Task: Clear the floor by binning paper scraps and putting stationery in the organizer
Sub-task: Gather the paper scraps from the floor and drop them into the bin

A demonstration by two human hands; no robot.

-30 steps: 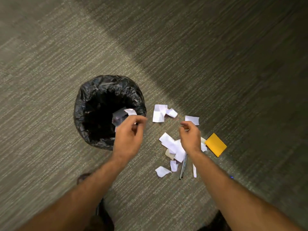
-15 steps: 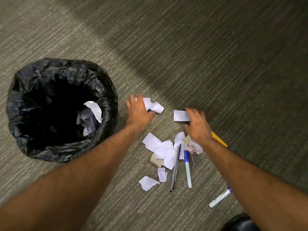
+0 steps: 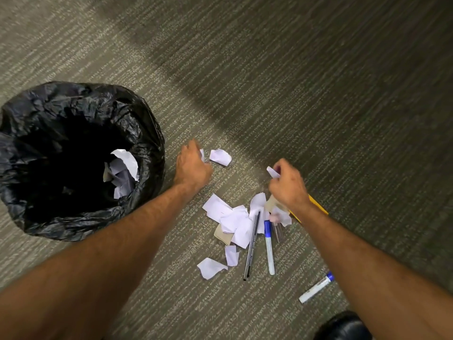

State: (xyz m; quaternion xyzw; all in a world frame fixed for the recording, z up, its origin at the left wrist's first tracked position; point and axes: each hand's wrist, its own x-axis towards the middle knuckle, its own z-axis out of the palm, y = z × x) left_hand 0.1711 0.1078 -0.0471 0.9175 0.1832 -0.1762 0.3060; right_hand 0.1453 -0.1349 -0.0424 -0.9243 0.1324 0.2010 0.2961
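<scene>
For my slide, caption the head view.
Left hand and right hand gather paper scraps beside a black-lined bin.

Right hand (image 3: 289, 187) has lifted a paper scrap (image 3: 272, 172).

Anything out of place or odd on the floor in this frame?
Yes: torn paper scraps litter the carpet beside the bin, with a black pen and two markers mixed in.

place: office | cues: striped carpet (image 3: 318, 94); lined bin (image 3: 152, 133); markers (image 3: 269, 249)
</scene>
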